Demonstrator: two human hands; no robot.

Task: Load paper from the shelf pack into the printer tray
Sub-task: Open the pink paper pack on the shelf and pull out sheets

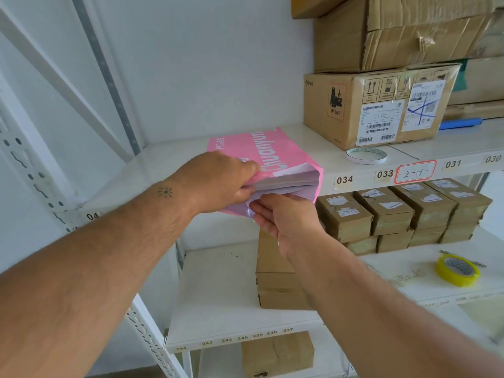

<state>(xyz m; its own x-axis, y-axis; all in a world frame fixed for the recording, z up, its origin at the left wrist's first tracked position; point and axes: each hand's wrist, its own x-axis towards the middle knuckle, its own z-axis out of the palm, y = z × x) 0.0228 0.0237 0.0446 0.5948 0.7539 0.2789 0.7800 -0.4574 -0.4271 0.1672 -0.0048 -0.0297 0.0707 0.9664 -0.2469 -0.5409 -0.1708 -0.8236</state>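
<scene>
The left hand [218, 178] is closed on the open end of the pink paper-wrapped ream of printer paper [261, 159], fingers curled over the top of the wrapper and thumb under it, pinching the torn wrapper edge. The right hand [283, 216] comes up from below with its palm turned upward, fingertips touching the underside of the white sheets [289, 182] that fan out of the pack's open end; whether it grips any sheets or only supports them cannot be told. The two hands are close together, one above the other at the pack's mouth.

The pack lies flat at the front edge of the white metal shelf board [300, 132], its open end overhanging that edge, with white lettering along its top.

Further right along the same board, near the front edge, lies a thin white tape ring [366, 155]. Behind the ring stands a brown cardboard carton with shipping labels [376, 110], and larger crumpled cartons [409, 31] are stacked on top of it. Number labels run along the front lip of the board, among them a red-bordered handwritten label [415, 172].

On the lower shelf, small taped brown boxes [403, 211] sit in rows at the right, a plain brown box [275, 279] stands below the hands, and a yellow tape roll [457, 270] lies near the right front edge.
</scene>
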